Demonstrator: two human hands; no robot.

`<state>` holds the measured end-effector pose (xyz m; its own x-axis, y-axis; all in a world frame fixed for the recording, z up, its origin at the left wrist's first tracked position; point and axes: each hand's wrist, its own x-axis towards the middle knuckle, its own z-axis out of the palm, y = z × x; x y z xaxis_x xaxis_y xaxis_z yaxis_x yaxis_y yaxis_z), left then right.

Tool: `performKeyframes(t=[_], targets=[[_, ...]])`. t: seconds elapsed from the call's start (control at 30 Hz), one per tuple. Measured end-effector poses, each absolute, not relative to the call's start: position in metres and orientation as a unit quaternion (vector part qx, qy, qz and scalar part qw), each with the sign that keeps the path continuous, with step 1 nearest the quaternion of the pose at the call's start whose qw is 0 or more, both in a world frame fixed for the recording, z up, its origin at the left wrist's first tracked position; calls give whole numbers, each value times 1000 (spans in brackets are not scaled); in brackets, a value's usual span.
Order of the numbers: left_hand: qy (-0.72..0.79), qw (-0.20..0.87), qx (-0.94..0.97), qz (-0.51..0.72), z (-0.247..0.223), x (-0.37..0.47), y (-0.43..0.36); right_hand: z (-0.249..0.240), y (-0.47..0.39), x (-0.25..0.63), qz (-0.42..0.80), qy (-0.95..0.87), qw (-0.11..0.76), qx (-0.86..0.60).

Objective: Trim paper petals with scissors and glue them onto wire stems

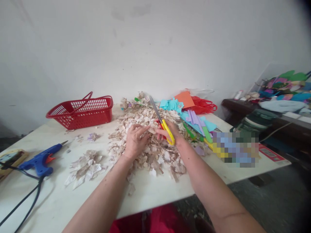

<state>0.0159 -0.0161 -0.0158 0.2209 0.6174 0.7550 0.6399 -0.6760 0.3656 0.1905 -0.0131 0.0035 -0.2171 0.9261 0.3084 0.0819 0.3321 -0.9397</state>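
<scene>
A: Grip status?

B: Right hand [174, 128] is clasped round the scissors [158, 116], over the pile [159, 161] — blades point toward the pile's far edge. Left hand [136, 138] is at a pale scrap [153, 127], also over the pile; can't tell if it's pinched.

A: Risks?

B: Scrap may tear if tugged; looks thin. Blades could nick left fingers if the right wrist rolls. Forearm sweep could scatter the pile.

A: Materials?

B: Crinkled, papery flakes, ragged edges. Straight metal blades, smooth looped yellow handle. Left of pile — red lattice basket [88, 118], blue glue gun [42, 160].
</scene>
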Motion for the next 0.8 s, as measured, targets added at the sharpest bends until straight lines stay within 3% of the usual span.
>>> performKeyframes(t=[0.17, 0.4, 0.8], targets=[[-423, -81, -749, -504, -12, 16, -19, 3, -17, 189, 460, -652, 473, -374], [-449, -412, -643, -464, -13, 11, -19, 0, -11, 192, 475, -599, 529, -367], [-419, -462, -652, -431, -8, 10, -22, 2, -13, 187, 477, -592, 539, -364]])
